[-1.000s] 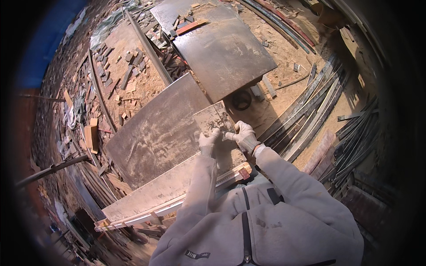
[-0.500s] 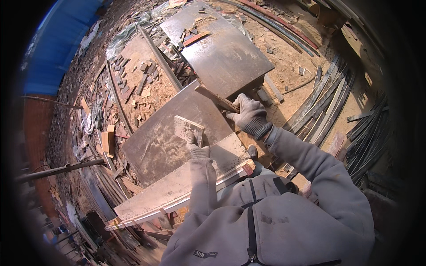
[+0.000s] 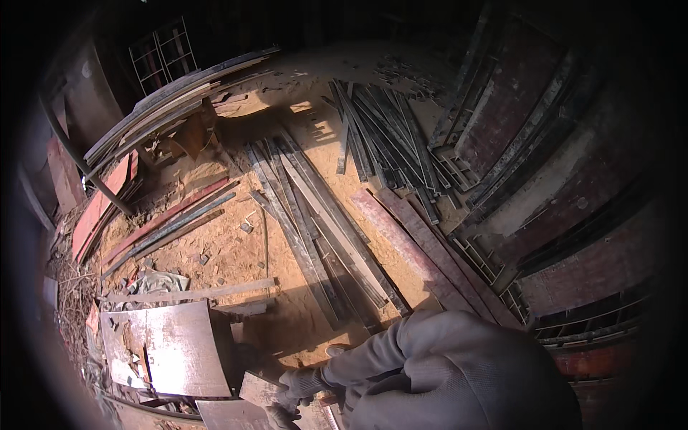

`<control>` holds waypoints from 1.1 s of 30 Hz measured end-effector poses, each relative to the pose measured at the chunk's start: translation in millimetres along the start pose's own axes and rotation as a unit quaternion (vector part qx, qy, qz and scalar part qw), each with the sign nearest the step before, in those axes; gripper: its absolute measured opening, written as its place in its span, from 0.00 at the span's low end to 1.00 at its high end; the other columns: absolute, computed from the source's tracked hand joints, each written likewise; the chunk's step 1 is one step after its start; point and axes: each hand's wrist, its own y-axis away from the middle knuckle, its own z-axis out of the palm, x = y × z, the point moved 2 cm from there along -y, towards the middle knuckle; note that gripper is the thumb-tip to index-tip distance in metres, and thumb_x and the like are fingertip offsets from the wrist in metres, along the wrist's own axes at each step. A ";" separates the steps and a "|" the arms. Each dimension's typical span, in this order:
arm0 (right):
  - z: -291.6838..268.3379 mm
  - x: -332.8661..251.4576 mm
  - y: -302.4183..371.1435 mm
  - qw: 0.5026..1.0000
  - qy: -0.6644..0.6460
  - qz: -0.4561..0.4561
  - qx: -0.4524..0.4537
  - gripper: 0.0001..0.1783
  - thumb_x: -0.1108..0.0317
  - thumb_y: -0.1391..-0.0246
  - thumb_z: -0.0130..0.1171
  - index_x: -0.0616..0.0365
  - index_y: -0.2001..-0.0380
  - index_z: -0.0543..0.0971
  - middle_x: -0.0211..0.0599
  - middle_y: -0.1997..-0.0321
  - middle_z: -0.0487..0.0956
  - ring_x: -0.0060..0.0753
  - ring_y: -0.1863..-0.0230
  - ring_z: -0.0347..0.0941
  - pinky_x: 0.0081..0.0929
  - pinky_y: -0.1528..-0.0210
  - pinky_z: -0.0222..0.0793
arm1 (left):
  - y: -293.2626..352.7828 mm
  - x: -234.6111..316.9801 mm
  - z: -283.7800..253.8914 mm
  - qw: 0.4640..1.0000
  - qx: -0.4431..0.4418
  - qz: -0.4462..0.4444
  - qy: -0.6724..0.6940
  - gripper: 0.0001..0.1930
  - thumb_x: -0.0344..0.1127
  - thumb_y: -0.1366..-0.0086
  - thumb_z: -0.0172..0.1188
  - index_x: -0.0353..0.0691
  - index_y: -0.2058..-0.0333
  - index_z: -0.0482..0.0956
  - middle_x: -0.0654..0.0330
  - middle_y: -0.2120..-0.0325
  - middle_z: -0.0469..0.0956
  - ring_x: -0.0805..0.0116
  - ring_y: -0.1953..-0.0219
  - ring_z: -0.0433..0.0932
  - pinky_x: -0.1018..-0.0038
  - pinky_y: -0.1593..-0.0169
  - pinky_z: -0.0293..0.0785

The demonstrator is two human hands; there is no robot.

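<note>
At the lower edge, a small flat piece of board (image 3: pixel 259 389) is held over the saw-table-like metal surface (image 3: pixel 228 414). My gloved right hand (image 3: pixel 299 384) reaches in from the right and closes at the board's right edge. Just below it, my gloved left hand (image 3: pixel 281 416) grips the same board near its lower corner, partly cut off by the picture's edge. Shade darkens both gloves, so single fingers are hard to make out. The wooden stick seen earlier cannot be made out in my right hand.
A shiny metal sheet (image 3: pixel 179 350) with wood scraps lies at lower left. Long planks (image 3: pixel 322 222) cover the sandy ground ahead, with reddish boards (image 3: pixel 412 240) to their right. Dark strips (image 3: pixel 387 136) are heaped farther off. Large panels (image 3: pixel 545 208) stand at the right.
My view has swung far to the right, toward the plank piles. My right hand has come close to my left hand and the piece of board; the stick is no longer distinguishable.
</note>
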 end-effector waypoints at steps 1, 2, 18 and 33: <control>-27.4 51.1 28.4 0.995 -0.068 0.077 0.001 0.34 0.42 0.38 0.61 0.63 0.44 0.79 0.48 0.53 0.83 0.41 0.55 0.81 0.37 0.56 0.78 | -3.1 -13.6 20.6 0.998 0.004 0.014 -0.056 0.36 0.64 0.22 0.44 0.35 0.36 0.69 0.50 0.43 0.76 0.60 0.51 0.81 0.67 0.63 0.80; -65.0 95.8 60.4 0.980 -0.140 0.137 0.018 0.31 0.45 0.36 0.60 0.63 0.45 0.80 0.47 0.55 0.84 0.40 0.57 0.81 0.36 0.59 0.78 | -6.5 -25.8 38.6 0.994 -0.001 0.026 -0.102 0.35 0.64 0.22 0.45 0.35 0.36 0.70 0.50 0.44 0.77 0.60 0.51 0.81 0.67 0.64 0.80; -276.8 101.8 485.5 0.675 -0.235 -0.252 0.652 0.20 0.52 0.31 0.61 0.60 0.64 0.84 0.40 0.70 0.86 0.32 0.74 0.84 0.30 0.70 0.82 | 38.7 -85.2 190.3 0.889 -0.261 0.212 -0.312 0.27 0.54 0.23 0.56 0.34 0.40 0.76 0.52 0.53 0.82 0.64 0.55 0.81 0.69 0.52 0.80; 511.9 545.0 874.8 0.457 -0.414 0.573 0.540 0.11 0.63 0.45 0.60 0.60 0.71 0.84 0.43 0.77 0.83 0.44 0.78 0.80 0.42 0.70 0.77 | 245.4 -333.7 232.5 0.801 -0.437 -0.026 -0.408 0.22 0.47 0.23 0.58 0.37 0.41 0.78 0.59 0.62 0.84 0.73 0.65 0.82 0.75 0.66 0.78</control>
